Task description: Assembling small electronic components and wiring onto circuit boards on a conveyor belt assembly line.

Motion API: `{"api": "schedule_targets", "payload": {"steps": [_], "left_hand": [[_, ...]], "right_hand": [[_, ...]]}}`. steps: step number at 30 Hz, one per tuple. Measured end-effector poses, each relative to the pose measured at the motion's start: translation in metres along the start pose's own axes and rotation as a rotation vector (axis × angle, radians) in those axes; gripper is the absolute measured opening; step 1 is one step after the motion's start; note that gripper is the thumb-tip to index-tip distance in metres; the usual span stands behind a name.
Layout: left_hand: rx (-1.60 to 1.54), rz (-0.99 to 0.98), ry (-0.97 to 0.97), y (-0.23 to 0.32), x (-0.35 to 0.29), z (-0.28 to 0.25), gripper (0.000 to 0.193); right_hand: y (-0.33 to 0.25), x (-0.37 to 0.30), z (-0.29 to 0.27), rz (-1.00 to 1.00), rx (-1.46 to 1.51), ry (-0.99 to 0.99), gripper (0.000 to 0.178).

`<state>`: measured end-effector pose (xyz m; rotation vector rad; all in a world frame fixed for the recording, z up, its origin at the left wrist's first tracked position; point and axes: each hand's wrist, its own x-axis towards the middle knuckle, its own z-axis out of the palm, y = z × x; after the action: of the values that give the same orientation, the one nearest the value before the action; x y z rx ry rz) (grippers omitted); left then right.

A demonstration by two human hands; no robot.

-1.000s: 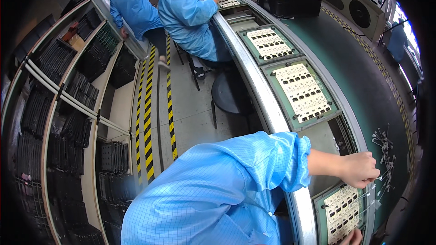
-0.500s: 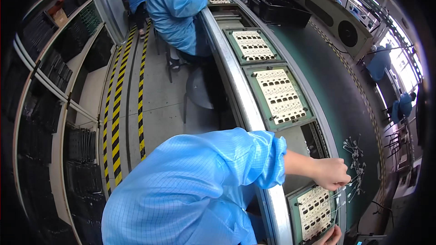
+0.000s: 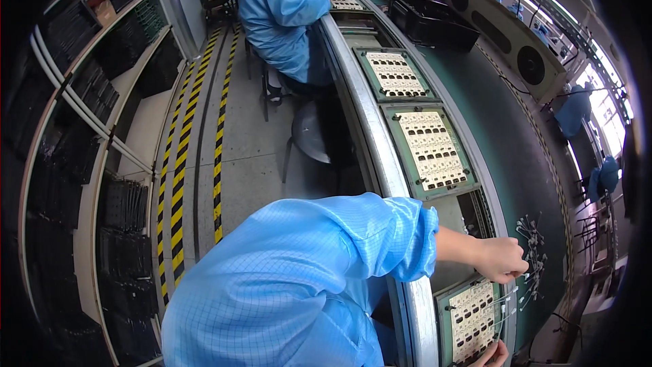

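Observation:
My left hand (image 3: 501, 259), at the end of a blue sleeve, reaches across the line with its fingers curled closed. It hovers between a white circuit board panel (image 3: 470, 319) in a green frame and a loose heap of thin cables (image 3: 534, 258) with small connectors. Whatever is in its fingertips is too small to make out. Several thin white wires (image 3: 504, 310) lie over the panel's right edge, just below this hand. At the lower edge my right hand (image 3: 494, 355) shows only in part, its fingers bent together at the panel's near right corner; what they pinch is hidden.
More framed panels (image 3: 430, 149) sit farther up the metal-edged line (image 3: 380, 156). A black bin (image 3: 435, 22) and a long speaker-like case (image 3: 506, 34) stand beyond. A co-worker in blue (image 3: 282, 20) sits up the line, near a stool (image 3: 314, 137). Shelves (image 3: 102, 129) fill the left.
The whole view has shifted, so the line and shelves appear slightly farther right and lower. Both my hands stay at nearly the same places by the panel, the left still closed near the cables.

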<state>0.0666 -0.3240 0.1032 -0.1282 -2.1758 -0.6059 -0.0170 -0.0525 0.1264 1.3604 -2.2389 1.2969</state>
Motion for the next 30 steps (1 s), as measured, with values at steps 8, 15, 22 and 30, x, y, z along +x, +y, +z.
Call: {"api": "schedule_targets", "payload": {"steps": [8,15,22,30], "left_hand": [[0.055,0.015,0.009,0.007,-0.003,-0.005,0.008],[0.224,0.072,0.062,0.002,0.010,-0.030,0.017],[0.113,-0.016,0.088,0.024,0.011,-0.061,0.007],[0.088,0.039,-0.067,0.038,0.002,-0.039,0.006]], "right_hand": [[-0.002,-0.001,0.000,-0.011,0.003,-0.012,0.016],[0.030,-0.002,-0.002,0.045,0.046,0.003,0.016],[0.013,0.021,0.009,-0.185,-0.262,-0.012,0.009],[0.031,0.015,0.006,0.008,-0.252,-0.126,0.010]]}}
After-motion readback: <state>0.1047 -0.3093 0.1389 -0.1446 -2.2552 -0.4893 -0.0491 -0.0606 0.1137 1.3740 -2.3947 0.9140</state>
